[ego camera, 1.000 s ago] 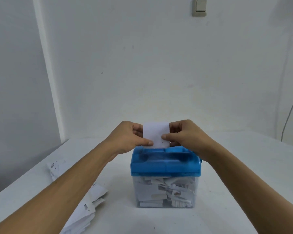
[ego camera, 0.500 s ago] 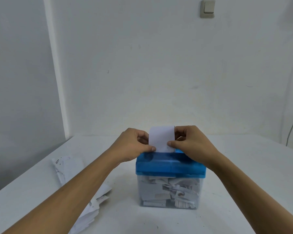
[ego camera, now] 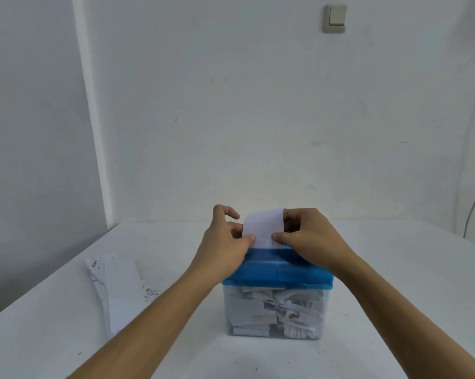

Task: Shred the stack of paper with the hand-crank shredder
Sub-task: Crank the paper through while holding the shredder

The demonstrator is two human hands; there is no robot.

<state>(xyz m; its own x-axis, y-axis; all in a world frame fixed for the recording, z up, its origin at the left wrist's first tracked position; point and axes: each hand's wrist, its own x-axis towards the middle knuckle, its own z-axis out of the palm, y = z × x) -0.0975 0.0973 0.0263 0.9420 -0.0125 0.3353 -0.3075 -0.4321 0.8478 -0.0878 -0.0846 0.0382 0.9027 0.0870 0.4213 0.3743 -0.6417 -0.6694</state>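
At the centre of the frame, a shredder point(ego camera: 277, 272) with a blue top stands on a white table point(ego camera: 395, 296). Its clear bin point(ego camera: 274, 315) below holds a pile of cut paper strips. A white sheet point(ego camera: 263, 225) stands upright at the top of the shredder, its lower edge at the blue top. The left hand point(ego camera: 225, 244) pinches the sheet's left edge between thumb and fingers, with the forefinger curled above it. The right hand point(ego camera: 310, 239) pinches the right edge the same way. At lower left, the stack of paper point(ego camera: 118, 291) lies flat on the table, well apart from the shredder. A light switch point(ego camera: 336, 17) sits on the wall at upper right.
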